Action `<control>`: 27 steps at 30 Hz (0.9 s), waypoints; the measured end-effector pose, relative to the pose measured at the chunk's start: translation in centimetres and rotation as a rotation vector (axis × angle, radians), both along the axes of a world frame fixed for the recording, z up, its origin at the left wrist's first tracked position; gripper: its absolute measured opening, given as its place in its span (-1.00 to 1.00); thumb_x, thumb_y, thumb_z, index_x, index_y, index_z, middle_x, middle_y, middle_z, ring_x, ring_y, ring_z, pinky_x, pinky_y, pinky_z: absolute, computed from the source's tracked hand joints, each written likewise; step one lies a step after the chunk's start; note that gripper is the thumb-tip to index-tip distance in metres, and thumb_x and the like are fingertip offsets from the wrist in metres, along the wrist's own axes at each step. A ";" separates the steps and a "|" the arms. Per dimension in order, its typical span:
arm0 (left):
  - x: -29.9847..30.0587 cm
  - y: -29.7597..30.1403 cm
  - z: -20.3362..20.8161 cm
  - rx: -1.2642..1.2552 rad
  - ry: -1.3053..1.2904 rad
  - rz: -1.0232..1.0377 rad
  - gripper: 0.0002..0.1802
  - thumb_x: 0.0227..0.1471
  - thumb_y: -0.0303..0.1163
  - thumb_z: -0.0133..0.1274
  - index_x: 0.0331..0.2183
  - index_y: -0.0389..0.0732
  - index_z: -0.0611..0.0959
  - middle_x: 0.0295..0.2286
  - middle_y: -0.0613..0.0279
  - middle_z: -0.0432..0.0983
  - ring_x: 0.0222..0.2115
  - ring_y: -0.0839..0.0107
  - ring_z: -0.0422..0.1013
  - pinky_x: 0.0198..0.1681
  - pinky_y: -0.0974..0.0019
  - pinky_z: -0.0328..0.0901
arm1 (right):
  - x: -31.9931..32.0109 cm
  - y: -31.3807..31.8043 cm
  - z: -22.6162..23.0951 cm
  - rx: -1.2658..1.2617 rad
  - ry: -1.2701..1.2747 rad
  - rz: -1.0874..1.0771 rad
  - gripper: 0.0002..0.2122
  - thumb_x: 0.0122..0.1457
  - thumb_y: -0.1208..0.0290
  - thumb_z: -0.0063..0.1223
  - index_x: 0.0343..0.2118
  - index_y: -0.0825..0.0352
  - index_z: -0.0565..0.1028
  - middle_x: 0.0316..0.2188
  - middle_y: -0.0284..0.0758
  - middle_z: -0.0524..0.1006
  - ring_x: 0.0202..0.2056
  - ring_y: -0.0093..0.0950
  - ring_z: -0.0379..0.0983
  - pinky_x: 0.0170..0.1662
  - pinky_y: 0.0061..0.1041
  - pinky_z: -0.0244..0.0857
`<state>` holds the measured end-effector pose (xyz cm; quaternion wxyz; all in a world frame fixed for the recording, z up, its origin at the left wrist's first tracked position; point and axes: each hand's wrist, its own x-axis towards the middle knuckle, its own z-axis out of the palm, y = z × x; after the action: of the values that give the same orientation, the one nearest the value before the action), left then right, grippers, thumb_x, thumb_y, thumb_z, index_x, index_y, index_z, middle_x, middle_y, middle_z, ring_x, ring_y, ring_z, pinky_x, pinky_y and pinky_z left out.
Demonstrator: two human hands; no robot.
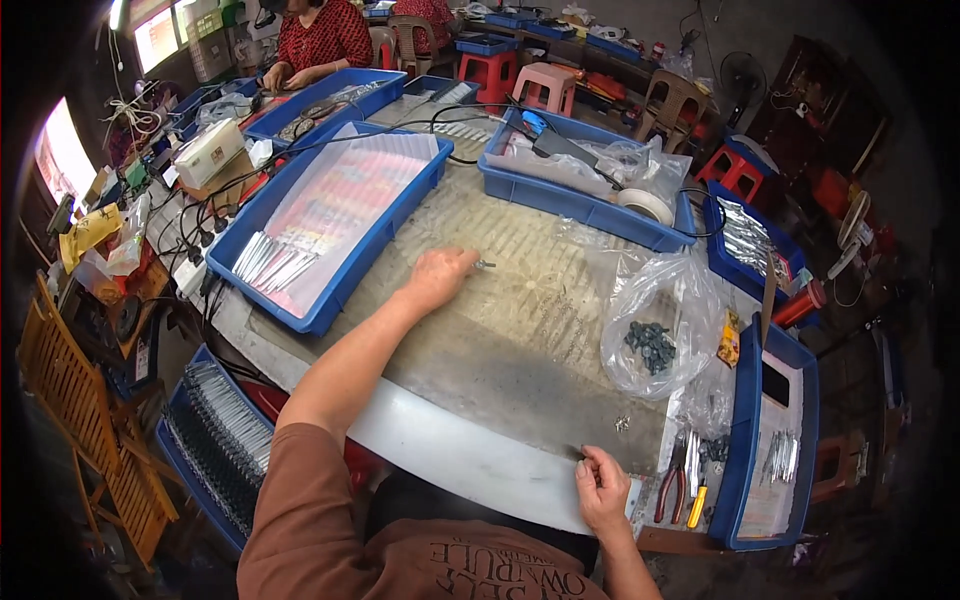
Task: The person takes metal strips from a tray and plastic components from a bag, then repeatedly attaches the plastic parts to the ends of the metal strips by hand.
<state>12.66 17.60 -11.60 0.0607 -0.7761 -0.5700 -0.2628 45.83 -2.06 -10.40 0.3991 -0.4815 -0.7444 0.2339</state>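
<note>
My left hand is reached out over the middle of the worktable, fingers closed on a small metal part whose end sticks out to the right. Near the table's front edge, my right hand has its thumb and fingers drawn together. A small dark tip shows at those fingers, too small to name. Just beyond the right hand lies a little heap of tiny metal pieces. Farther right, an open clear plastic bag holds a pile of small dark pieces.
Left stands a blue tray with thin metal rods. Another blue tray holds plastic bags and a tape roll. Pliers and a yellow-handled screwdriver lie beside the right tray. A co-worker sits far left.
</note>
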 end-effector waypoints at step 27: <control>-0.8 9.8 -1.1 0.034 0.286 0.190 -0.69 -0.13 -0.45 -0.17 -0.24 -0.11 0.46 -0.23 0.24 0.36 -0.17 0.28 0.26 -0.11 0.14 0.14 | 0.4 0.0 -0.7 -0.033 0.020 -0.025 -0.84 -0.04 0.55 0.00 -0.35 0.44 0.44 -0.61 -0.24 0.42 -0.61 -0.43 0.35 -0.53 -0.56 0.22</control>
<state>11.89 27.36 -12.72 0.1788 -0.7472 -0.6217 -0.1526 46.24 -2.11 -11.08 0.4014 -0.4948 -0.7304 0.2461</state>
